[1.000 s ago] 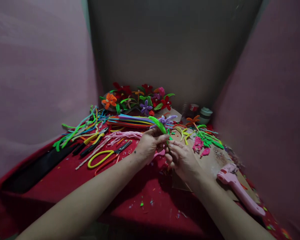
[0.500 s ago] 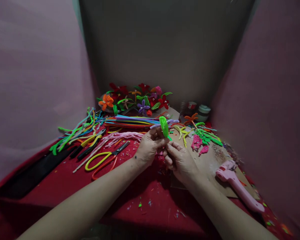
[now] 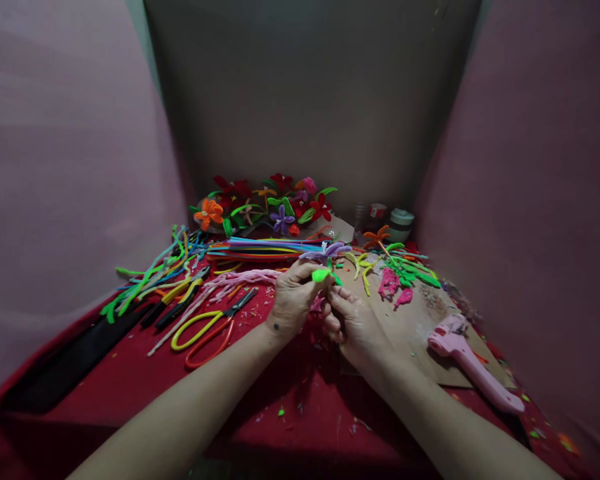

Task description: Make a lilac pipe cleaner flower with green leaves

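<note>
My left hand [image 3: 294,293] is closed, its thumb and fingers pinching a bright green pipe-cleaner leaf [image 3: 321,275]. Right beside it, my right hand [image 3: 353,323] is closed too, with the fingertips pinched at a green pipe-cleaner stem [image 3: 337,280]. Just above the fingers sits a purple pipe-cleaner flower [image 3: 326,252] with a white centre; the green stem appears to run down from it into my grip. My fingers hide the place where leaf and stem meet. A bit of pink [image 3: 317,305] shows behind the hands.
Scissors [image 3: 213,328], pliers [image 3: 180,293] and loose pipe cleaners [image 3: 150,273] lie to the left on the red cloth [image 3: 280,437]. A pink glue gun [image 3: 473,363] rests on cardboard [image 3: 395,347] at right, near green and pink pieces. Finished flowers [image 3: 275,207] stand behind a pipe-cleaner bundle [image 3: 265,247].
The green leaf, upright before, now tips down toward me and lies low between my fingers. More of the purple flower behind it shows. The view has shifted slightly.
</note>
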`<control>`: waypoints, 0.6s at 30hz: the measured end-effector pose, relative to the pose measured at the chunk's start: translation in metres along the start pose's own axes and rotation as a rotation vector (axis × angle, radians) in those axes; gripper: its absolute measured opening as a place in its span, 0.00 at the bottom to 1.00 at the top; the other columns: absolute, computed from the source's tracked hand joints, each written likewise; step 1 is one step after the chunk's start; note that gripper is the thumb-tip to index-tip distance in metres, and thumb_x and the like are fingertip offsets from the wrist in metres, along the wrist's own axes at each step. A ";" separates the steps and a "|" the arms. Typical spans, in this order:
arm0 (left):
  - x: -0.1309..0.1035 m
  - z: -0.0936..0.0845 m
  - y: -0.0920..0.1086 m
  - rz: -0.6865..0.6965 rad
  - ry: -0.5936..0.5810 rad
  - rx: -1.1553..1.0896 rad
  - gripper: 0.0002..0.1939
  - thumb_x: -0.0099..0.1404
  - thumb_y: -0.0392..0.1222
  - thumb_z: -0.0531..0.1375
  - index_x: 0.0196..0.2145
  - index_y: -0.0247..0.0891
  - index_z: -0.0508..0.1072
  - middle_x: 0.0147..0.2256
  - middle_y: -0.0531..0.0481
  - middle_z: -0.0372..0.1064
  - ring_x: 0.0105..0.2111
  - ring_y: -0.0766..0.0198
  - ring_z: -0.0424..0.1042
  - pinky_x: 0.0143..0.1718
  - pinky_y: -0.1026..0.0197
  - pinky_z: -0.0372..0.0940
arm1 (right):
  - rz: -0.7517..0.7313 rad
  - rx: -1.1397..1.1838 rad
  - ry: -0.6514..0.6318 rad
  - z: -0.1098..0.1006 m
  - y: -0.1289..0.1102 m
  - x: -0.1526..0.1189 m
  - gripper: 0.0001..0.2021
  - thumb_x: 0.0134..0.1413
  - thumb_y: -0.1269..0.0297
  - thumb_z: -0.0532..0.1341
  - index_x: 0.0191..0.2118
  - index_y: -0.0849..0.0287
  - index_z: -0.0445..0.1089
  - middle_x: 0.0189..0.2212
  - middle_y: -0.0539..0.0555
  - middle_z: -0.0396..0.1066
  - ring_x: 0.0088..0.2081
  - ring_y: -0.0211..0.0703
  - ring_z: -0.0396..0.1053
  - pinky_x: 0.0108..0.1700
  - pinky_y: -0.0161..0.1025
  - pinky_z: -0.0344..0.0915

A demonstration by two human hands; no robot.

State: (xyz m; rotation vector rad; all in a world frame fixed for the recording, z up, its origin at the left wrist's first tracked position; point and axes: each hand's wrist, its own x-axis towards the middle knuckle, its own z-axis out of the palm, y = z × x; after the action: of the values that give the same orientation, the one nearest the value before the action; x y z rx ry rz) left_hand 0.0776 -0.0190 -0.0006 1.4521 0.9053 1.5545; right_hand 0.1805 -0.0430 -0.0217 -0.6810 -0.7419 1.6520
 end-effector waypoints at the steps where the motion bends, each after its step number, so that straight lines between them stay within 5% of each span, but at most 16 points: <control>1: 0.000 -0.001 0.001 0.032 0.003 0.012 0.03 0.50 0.38 0.65 0.23 0.37 0.76 0.27 0.53 0.66 0.28 0.69 0.64 0.28 0.67 0.60 | -0.005 -0.001 -0.005 0.001 0.000 0.000 0.13 0.38 0.61 0.67 0.28 0.60 0.63 0.14 0.42 0.62 0.11 0.25 0.49 0.10 0.23 0.41; 11: -0.005 -0.012 0.024 0.227 -0.032 0.121 0.02 0.54 0.37 0.63 0.28 0.41 0.77 0.29 0.51 0.67 0.30 0.66 0.65 0.34 0.65 0.61 | -0.043 -0.010 0.015 -0.004 0.003 0.004 0.12 0.40 0.61 0.66 0.25 0.60 0.62 0.13 0.42 0.61 0.11 0.25 0.49 0.10 0.23 0.41; 18: 0.000 -0.022 0.016 0.007 0.095 -0.117 0.10 0.56 0.44 0.61 0.36 0.40 0.70 0.22 0.58 0.60 0.16 0.75 0.54 0.18 0.70 0.51 | -0.110 -0.035 0.061 -0.013 0.000 0.011 0.13 0.40 0.60 0.66 0.28 0.59 0.62 0.15 0.43 0.63 0.11 0.26 0.50 0.10 0.24 0.42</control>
State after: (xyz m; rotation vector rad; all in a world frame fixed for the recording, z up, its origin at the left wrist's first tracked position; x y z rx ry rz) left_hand 0.0547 -0.0253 0.0122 1.3099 0.8500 1.6654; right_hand 0.1887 -0.0304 -0.0304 -0.7003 -0.7521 1.5149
